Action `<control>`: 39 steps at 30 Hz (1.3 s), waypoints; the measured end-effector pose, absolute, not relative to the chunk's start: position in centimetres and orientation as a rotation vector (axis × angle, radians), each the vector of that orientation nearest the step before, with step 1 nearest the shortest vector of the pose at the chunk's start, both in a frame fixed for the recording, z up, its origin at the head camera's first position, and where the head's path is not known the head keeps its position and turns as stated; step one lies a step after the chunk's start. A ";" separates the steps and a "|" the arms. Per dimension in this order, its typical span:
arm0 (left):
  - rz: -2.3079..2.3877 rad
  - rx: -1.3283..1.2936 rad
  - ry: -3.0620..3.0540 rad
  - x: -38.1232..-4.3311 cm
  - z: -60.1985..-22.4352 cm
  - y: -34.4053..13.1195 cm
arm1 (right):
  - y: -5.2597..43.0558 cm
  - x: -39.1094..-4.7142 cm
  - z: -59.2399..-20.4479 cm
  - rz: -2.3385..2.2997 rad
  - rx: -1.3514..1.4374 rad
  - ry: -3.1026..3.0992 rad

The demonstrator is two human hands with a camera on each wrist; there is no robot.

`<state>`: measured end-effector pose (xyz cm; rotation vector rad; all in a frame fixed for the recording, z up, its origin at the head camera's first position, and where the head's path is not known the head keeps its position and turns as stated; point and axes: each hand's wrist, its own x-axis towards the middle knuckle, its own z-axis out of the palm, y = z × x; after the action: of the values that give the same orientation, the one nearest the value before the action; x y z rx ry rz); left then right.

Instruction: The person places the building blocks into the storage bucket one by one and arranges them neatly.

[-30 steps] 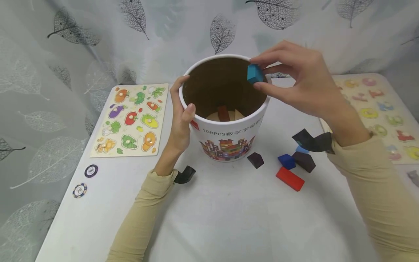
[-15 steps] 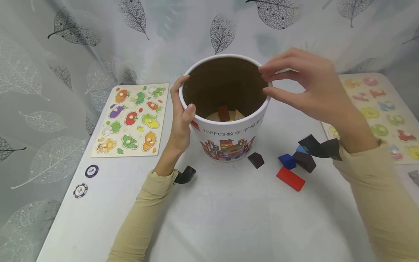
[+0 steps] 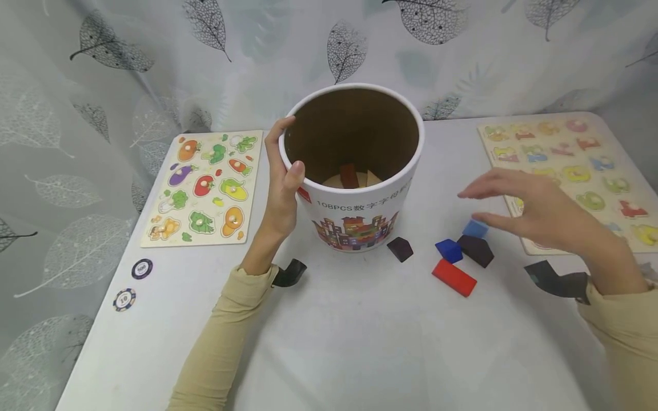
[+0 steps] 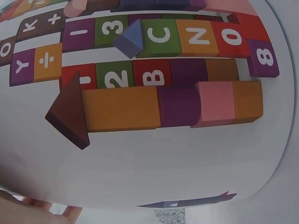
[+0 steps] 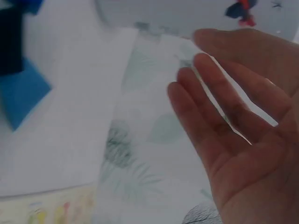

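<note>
A white bucket (image 3: 360,220) printed with toy-block pictures stands in the middle of the table. My left hand (image 3: 280,197) grips its left rim, thumb outside and fingers over the edge. Inside, a dark red block (image 3: 349,176) and a pale wooden piece lie at the bottom. My right hand (image 3: 540,211) holds nothing, its thumb and fingers spread apart above the loose blocks. Below it are a light blue block (image 3: 475,228), a dark blue block (image 3: 449,250), a dark brown block (image 3: 476,250) and a red block (image 3: 454,278). Another dark block (image 3: 400,249) lies beside the bucket's base.
A vegetable puzzle board (image 3: 247,220) lies left of the bucket. A number puzzle board (image 3: 557,165) lies on the right, partly behind my right hand. Two round chips (image 3: 142,269) sit near the table's left edge. A leaf-patterned curtain (image 3: 257,51) hangs behind.
My right hand let go of a teal block over the bucket's mouth, then moved right and down toward the loose blocks. My left hand has stayed on the rim.
</note>
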<state>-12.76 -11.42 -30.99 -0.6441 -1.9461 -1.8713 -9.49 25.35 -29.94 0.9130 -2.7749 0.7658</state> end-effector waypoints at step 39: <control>-1.914 -0.669 -1.935 -13.1 -31.4 -11.6 | 17.7 -12.8 -21.6 0.904 1.263 -2.208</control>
<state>-13.08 -11.64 -31.43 -0.6691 -1.9352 -1.9142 -12.79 17.71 -21.60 1.2628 -2.2079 0.9036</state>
